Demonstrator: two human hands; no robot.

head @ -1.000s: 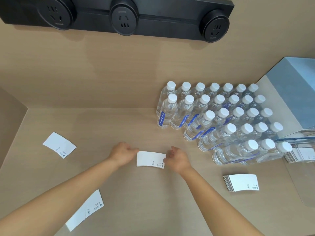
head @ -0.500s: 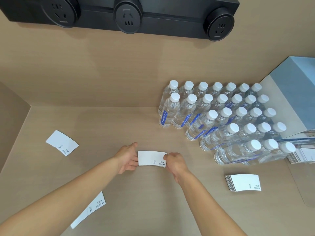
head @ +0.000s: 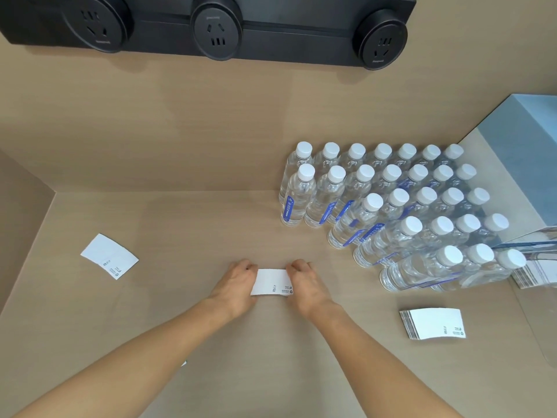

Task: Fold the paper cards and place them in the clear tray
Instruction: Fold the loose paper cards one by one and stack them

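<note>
Head view, desk [head: 211,342] of tan laminate. Card [head: 272,282] lies flat at centre, white, long axis left-right across the desk; small print sits along its near edge toward the right end. Left hand [head: 236,286] at the card's left end, right hand [head: 304,283] at its right end; fingers of both curled narrow over the short edges, pinching or pressing the card. Whether the card is lifted off the desk at all: cannot tell.

Second card [head: 109,256] lies alone far left, rotated so its long axis runs diagonally, print toward the near-right corner; well apart from the hands. Stack [head: 434,323] of cards near right, long axis left-right, edges fanned at its left side.

Tray [head: 539,239], clear, at the right edge, partly out of view; more cards show inside it behind the bottles [head: 401,206]. Bottles stand upright in rows, white caps, right of centre. Black socket strip [head: 217,28] on the back wall
</note>
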